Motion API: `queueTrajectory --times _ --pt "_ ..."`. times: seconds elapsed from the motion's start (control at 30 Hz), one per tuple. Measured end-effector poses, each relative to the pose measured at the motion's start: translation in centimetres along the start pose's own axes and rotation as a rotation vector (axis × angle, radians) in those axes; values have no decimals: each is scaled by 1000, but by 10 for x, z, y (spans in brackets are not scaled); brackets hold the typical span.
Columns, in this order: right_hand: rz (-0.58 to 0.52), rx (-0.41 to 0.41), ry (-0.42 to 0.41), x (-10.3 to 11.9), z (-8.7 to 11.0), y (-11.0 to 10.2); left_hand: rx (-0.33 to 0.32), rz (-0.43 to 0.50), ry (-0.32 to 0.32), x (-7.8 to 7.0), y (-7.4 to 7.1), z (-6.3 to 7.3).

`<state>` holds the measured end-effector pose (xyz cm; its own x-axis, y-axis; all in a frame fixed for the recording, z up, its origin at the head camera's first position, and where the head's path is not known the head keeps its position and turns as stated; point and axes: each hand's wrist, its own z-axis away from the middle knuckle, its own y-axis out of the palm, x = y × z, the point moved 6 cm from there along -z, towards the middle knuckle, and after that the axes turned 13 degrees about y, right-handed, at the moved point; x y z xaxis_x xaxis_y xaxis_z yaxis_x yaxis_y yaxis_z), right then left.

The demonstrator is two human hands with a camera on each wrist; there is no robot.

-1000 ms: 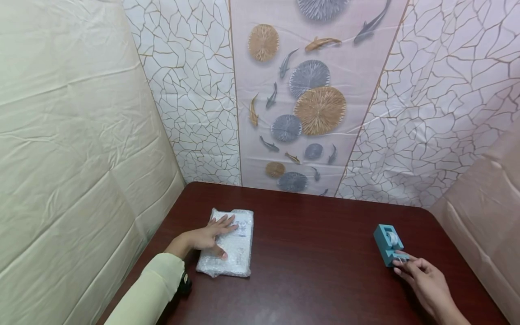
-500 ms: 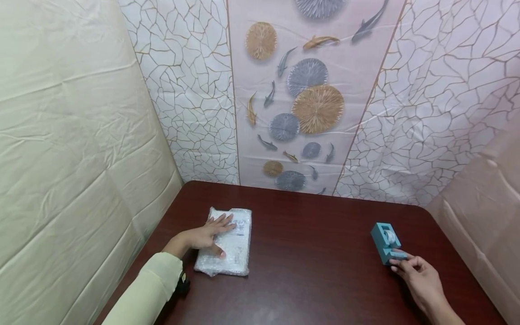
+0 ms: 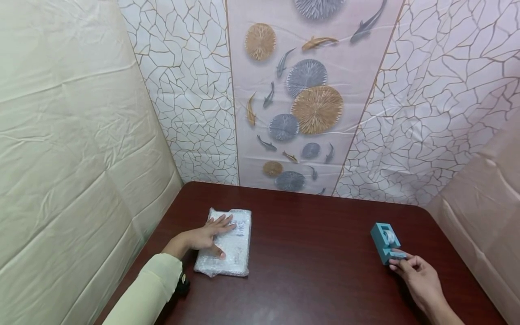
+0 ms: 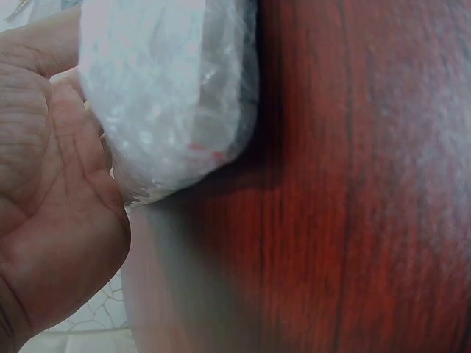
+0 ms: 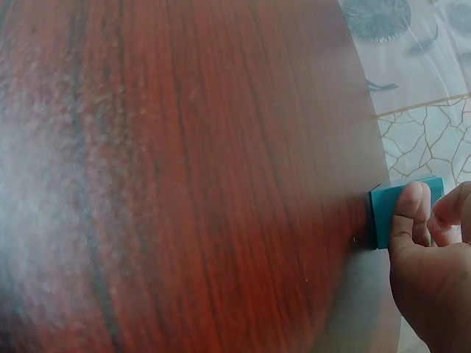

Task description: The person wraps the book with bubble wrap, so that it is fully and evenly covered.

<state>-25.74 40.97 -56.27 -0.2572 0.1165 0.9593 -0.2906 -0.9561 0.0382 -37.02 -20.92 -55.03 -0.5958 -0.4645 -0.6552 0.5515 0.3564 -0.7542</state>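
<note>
A flat, white package (image 3: 231,257) wrapped in bubble wrap lies on the left of the table. My left hand (image 3: 203,237) rests on top of it, fingers spread and thumb apart. In the left wrist view, the wrapped package (image 4: 169,88) shows its rounded corner beside my palm. On the right stands a teal tape dispenser (image 3: 380,243) with a roll of clear tape (image 3: 390,237) in it. My right hand (image 3: 420,277) grips its near, cutting end between thumb and fingers. In the right wrist view, my thumb lies along the dispenser's teal side (image 5: 385,213); whether tape is between the fingers is hidden.
The dark red-brown table (image 3: 308,253) spreads between the two hands. Behind it hangs a patterned cloth (image 3: 313,149) with fish and round motifs. A cream cloth (image 3: 81,158) closes off the left side, and a pale pinkish cloth (image 3: 483,203) the right.
My right fingers have closed in on the near end of the dispenser, where a second ago a bit of tape showed between them. My left hand and the package stay put.
</note>
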Motion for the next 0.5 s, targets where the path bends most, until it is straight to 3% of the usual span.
queueTrajectory --times 0.5 --pt "36 -15 -20 -1 0 1 -16 2 12 0 0 1"
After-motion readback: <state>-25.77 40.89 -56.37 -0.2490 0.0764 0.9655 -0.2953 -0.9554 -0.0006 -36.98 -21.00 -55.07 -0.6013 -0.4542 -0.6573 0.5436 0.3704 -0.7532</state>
